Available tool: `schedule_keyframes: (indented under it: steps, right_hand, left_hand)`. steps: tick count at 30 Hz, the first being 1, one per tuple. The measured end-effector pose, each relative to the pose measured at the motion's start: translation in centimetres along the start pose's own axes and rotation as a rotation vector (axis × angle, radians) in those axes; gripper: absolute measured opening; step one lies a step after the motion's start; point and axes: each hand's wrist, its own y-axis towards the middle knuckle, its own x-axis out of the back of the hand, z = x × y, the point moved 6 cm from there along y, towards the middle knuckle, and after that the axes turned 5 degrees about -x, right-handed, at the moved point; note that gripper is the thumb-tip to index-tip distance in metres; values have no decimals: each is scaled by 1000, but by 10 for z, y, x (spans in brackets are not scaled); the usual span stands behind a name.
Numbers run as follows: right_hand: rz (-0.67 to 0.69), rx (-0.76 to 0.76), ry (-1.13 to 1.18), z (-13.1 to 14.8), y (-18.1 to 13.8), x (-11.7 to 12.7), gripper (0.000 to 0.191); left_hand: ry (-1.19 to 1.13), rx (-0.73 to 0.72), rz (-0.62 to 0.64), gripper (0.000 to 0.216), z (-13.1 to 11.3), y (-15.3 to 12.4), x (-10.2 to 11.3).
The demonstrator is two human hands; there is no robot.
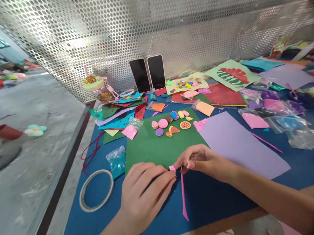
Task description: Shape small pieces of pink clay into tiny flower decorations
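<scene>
My left hand (145, 190) and my right hand (198, 161) meet over the near edge of a green paper sheet (158, 147). Between their fingertips sits a small pink lump of clay (172, 168), pinched from both sides. A thin pink plastic tool (183, 193) lies on the blue table cover (208, 199) just below the hands, pointing toward me. Several small clay shapes (170, 123), round and wedge-like, rest at the far end of the green sheet.
A tape ring (97, 189) lies at the left, next to a bag of teal clay (117, 161). A lilac sheet (240, 144) lies to the right. Two phones (148, 74) lean on the perforated metal wall. Bags of clay and coloured paper crowd the back and right.
</scene>
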Motion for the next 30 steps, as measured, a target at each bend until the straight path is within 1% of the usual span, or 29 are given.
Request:
schedule_keyframes:
  steps: [3, 6, 14, 18, 21, 24, 27, 30]
  right_hand:
    - [-5, -15, -39, -1, 1, 1, 4]
    - [-22, -42, -46, -2, 1, 1, 3]
    - [-29, -62, -37, -2, 0, 0, 3]
    - [-21, -66, -46, -3, 0, -1, 4]
    - [-30, -66, -66, -4, 0, -2, 6]
    - [-55, -44, -124, -3, 1, -1, 6]
    - [-75, -30, -208, -2, 1, 0, 1]
    - [-92, -33, -297, -1, 1, 1, 7]
  left_hand:
    - [49, -55, -1, 18, -3, -4, -1]
    - [112, -112, 29, 18, -5, -7, -3]
    - [179, -151, 66, 20, -5, -9, -6]
    - [210, -169, 68, 17, -6, -9, -8]
    - [217, -137, 78, 13, -4, -6, -10]
    - [162, -79, 87, 13, 0, -5, -12]
    - [35, 12, 100, 14, 4, -5, -15]
    - [-117, 138, 99, 13, 10, -5, -17]
